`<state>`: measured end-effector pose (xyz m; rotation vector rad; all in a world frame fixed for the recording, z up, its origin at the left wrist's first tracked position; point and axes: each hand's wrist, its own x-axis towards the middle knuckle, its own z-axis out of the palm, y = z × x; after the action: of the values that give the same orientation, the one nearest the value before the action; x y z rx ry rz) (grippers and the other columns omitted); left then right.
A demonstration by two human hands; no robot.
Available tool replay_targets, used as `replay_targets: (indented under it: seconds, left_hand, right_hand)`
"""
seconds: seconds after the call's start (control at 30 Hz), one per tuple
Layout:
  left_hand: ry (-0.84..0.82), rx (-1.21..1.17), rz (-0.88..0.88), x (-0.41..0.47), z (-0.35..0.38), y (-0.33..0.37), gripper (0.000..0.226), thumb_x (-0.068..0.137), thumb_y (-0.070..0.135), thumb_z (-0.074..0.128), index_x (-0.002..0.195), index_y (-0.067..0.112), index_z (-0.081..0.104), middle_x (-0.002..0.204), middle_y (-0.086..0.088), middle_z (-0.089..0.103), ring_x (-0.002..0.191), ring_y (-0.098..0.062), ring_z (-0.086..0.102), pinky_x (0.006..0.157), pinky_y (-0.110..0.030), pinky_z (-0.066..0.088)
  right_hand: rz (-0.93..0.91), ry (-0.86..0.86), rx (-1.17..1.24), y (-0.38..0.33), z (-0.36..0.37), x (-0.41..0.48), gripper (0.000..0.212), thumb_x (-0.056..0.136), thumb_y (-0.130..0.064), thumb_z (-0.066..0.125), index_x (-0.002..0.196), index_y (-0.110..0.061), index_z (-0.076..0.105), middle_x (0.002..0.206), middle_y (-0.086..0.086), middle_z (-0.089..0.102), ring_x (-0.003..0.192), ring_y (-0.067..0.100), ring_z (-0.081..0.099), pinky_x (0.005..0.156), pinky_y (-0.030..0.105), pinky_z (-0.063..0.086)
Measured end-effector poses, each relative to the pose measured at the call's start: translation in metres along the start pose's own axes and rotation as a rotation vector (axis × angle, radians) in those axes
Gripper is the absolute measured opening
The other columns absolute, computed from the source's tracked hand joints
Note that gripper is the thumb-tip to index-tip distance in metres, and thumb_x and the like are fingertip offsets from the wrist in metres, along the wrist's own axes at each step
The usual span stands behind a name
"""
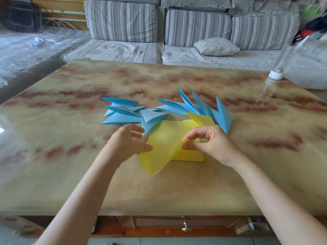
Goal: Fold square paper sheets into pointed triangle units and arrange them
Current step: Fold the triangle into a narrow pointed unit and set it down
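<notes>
A striped sofa (123, 20) backs the marbled table (70, 174) beyond the hands. Blue pointed units (203, 107) fan out just past them, one yellow unit (201, 119) among them. Under the right hand (212, 144) lies the yellow stack (191, 153). That hand pinches a corner of a yellow sheet (159, 151) and the left hand (129, 140) grips its other edge. A fresh sheet is probably being lifted; next, corners need aligning for a first crease.

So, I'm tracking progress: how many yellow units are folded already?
1: a yellow folded unit lies just beyond the yellow stack, against the right blue units; others may hide underneath.
</notes>
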<state>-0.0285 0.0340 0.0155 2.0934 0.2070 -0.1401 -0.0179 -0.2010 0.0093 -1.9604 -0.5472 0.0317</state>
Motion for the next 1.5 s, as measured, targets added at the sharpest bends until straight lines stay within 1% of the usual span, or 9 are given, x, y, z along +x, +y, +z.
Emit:
replay_targets:
  seconds: [0.27,0.4,0.47,0.57,0.77,0.9,1.03,1.3,1.5]
  left_hand:
    - [-0.182,-0.129,0.028,0.002,-0.005,-0.004,0.036,0.079,-0.004,0.070,0.106,0.018,0.065,0.089,0.001,0.067,0.080,-0.015,0.062,0.074,-0.021,0.049]
    - [-0.242,-0.211,0.072,0.001,-0.007,0.001,0.027,0.086,0.001,0.064,0.099,0.024,0.069,0.098,-0.003,0.068,0.090,-0.014,0.059,0.083,-0.025,0.045]
    - [-0.232,-0.249,0.092,0.000,-0.007,0.002,0.022,0.081,0.015,0.069,0.100,0.025,0.071,0.099,-0.004,0.069,0.089,-0.013,0.058,0.083,-0.026,0.043]
    - [-0.217,-0.269,0.103,-0.003,-0.004,0.003,0.030,0.069,0.031,0.068,0.098,0.024,0.073,0.094,-0.006,0.069,0.083,-0.015,0.057,0.079,-0.029,0.041]
    - [-0.216,-0.361,0.101,-0.005,0.002,0.006,0.017,0.093,0.010,0.056,0.100,0.018,0.069,0.094,-0.004,0.066,0.078,-0.015,0.055,0.070,-0.026,0.042]
    - [-0.220,-0.426,0.060,-0.008,0.003,0.011,0.016,0.094,0.024,0.055,0.102,0.021,0.069,0.099,-0.004,0.068,0.078,-0.015,0.059,0.069,-0.026,0.044]
    - [-0.327,-0.456,0.014,-0.013,0.002,0.017,0.058,0.071,0.060,0.053,0.113,0.022,0.065,0.105,-0.008,0.072,0.088,-0.022,0.070,0.065,-0.030,0.057]
    - [-0.256,-0.222,0.114,-0.014,0.010,0.014,0.027,0.080,0.018,0.075,0.106,0.022,0.070,0.079,0.006,0.074,0.066,-0.005,0.063,0.064,-0.016,0.047]
    - [-0.309,-0.130,0.123,-0.013,0.011,0.017,0.047,0.071,0.020,0.083,0.114,0.030,0.066,0.091,0.006,0.075,0.087,-0.017,0.069,0.089,-0.035,0.050]
  right_hand:
    - [0.066,-0.007,0.085,-0.004,0.000,-0.001,0.011,0.070,-0.030,0.071,0.074,-0.021,0.068,0.071,-0.021,0.066,0.073,-0.007,0.057,0.075,0.007,0.040]
    - [0.036,0.014,0.007,0.001,-0.002,0.001,0.014,0.071,-0.036,0.070,0.068,-0.025,0.062,0.124,-0.027,0.059,0.127,-0.010,0.039,0.106,0.010,0.023]
    - [0.066,0.025,0.025,0.002,-0.004,0.002,0.019,0.072,-0.040,0.069,0.066,-0.023,0.061,0.132,-0.029,0.052,0.134,-0.009,0.032,0.112,0.020,0.019]
    - [0.091,0.038,0.076,0.002,-0.004,0.003,0.028,0.070,-0.040,0.070,0.067,-0.014,0.060,0.113,-0.035,0.061,0.126,-0.007,0.045,0.110,0.025,0.026]
    - [0.102,0.162,0.145,-0.001,0.007,0.005,0.040,0.065,-0.038,0.083,0.082,-0.005,0.070,0.082,0.013,0.066,0.082,0.016,0.057,0.083,0.038,0.046]
    - [0.109,0.203,0.164,-0.003,0.008,0.007,0.019,0.069,-0.011,0.081,0.078,-0.020,0.067,0.077,-0.013,0.065,0.077,0.005,0.058,0.079,0.023,0.047]
    - [0.110,0.230,0.186,-0.006,0.008,0.008,0.026,0.072,-0.002,0.078,0.087,-0.021,0.066,0.083,-0.006,0.067,0.080,0.007,0.060,0.082,0.028,0.049]
    - [0.190,0.228,0.268,-0.011,0.009,0.006,0.016,0.074,-0.017,0.076,0.088,-0.021,0.070,0.080,-0.010,0.071,0.077,-0.002,0.064,0.071,0.006,0.044]
    - [0.161,0.292,0.260,-0.015,0.011,0.007,0.008,0.075,-0.006,0.077,0.078,-0.008,0.070,0.070,-0.004,0.069,0.064,-0.002,0.063,0.066,0.007,0.045]
